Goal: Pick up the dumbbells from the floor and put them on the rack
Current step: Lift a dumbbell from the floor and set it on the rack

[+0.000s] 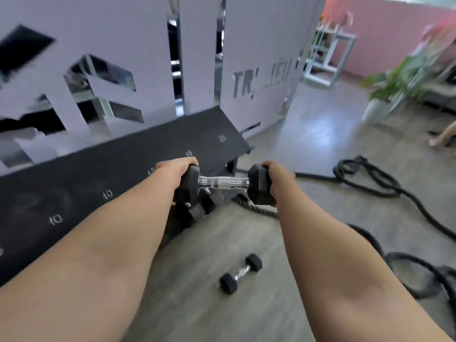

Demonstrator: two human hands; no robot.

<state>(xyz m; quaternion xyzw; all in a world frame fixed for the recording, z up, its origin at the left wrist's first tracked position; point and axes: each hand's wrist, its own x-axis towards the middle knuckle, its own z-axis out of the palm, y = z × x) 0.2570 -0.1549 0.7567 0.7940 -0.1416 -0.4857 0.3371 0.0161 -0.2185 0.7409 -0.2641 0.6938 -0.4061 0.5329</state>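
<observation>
Rack (118, 166): black, sloped top, white weight numbers along its front edge; it stands against a pale partition wall (138, 45) with cut-out letters. Its top face is bare where visible; more dumbbells appear to sit low at its right end, though blur prevents certainty.

Left hand (176, 169): clenched over the left head of a large dumbbell (223, 181). Right hand (277, 177): clenched over the right head. The chrome handle between them is ungripped. The dumbbell is held level in the air, clear of the floor, just off the rack's right front corner.

Step in hand, by judgement: carry, mid-transfer to the rack. Next move calls for swinging the load left over the rack's edge and lowering it level, fingers kept clear of the underside.

A small dumbbell (240, 274) lies on the floor (204, 312) below the arms, not yet collected.

Surface: grey wood-grain flooring. A thick black rope (370, 183) coils along the right side, a trip risk. Far right: potted plant (387, 92) and pink wall (385, 33).
</observation>
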